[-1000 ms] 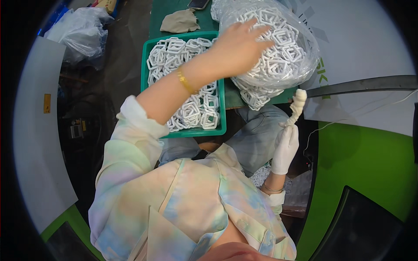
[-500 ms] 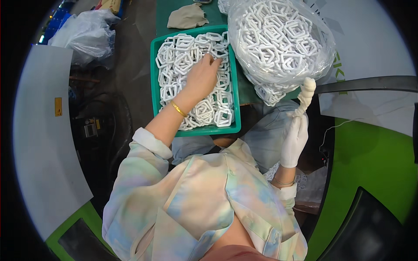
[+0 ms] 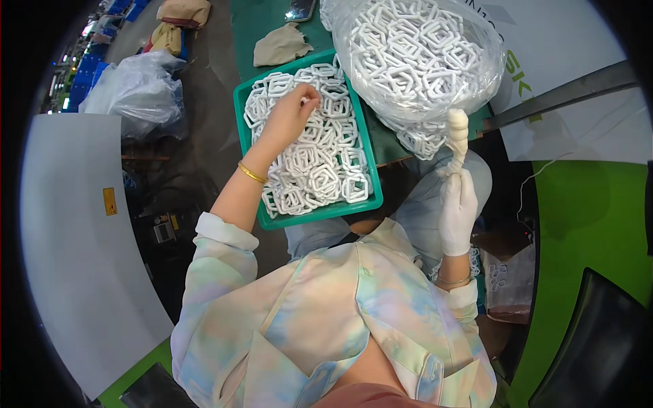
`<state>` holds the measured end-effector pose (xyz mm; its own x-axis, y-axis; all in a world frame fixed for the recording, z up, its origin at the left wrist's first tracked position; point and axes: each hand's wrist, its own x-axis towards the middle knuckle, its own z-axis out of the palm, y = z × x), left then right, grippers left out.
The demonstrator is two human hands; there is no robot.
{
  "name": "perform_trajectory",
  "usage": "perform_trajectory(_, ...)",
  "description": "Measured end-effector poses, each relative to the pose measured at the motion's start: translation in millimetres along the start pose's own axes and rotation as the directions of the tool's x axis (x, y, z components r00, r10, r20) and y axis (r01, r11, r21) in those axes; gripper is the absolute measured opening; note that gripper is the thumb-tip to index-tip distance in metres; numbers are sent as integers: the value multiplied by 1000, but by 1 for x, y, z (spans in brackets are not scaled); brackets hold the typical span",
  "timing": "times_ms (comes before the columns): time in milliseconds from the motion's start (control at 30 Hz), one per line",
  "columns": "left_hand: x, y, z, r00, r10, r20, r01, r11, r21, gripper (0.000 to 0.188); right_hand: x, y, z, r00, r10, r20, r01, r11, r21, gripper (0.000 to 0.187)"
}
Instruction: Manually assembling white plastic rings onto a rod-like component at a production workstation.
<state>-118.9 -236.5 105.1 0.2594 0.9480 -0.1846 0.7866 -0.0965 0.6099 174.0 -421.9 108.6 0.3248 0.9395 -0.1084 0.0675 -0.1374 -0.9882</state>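
Observation:
My bare left hand [image 3: 292,115] is over the left side of a green tray [image 3: 376,197]. Its fingers are curled in, and a bit of white shows between them, too small to name. White angular plastic links [image 3: 320,180] fill the tray in a layer. My right hand [image 3: 457,216], in a white glove, pinches the lower end of a cream, lumpy, finger-shaped thing [image 3: 458,136] that stands upright from the fingertips. Just beyond it, a clear plastic bag [image 3: 493,81] bulges with more white links [image 3: 408,51], some showing below the bag's fold.
A beige cloth scrap [image 3: 280,45] and a phone [image 3: 299,9] lie on the green table [image 3: 248,30] beyond the tray. Pale panels [image 3: 81,258] flank me on both sides, with a metal bar [image 3: 564,95] at right. Wrapped clear plastic [image 3: 139,88] stands at far left.
My left hand has drawn back from the tray's far right toward its left, its fingers curling more. The whole view has shifted and turned slightly. My right hand keeps its hold.

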Motion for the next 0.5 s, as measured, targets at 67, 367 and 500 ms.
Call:
perform_trajectory(67,9,1,1,959,197,-202,-234,956,-179,19,1,0,3,1000,-15,10,15,1000,1,25)
perform_trajectory(367,62,-14,17,855,473,-212,-253,738,626,41,-6,-7,8,997,-70,34,71,997,-44,25)
perform_trajectory(500,63,-3,4,875,476,-92,-288,664,690,32,-3,0,5,999,-41,30,42,998,-53,26)
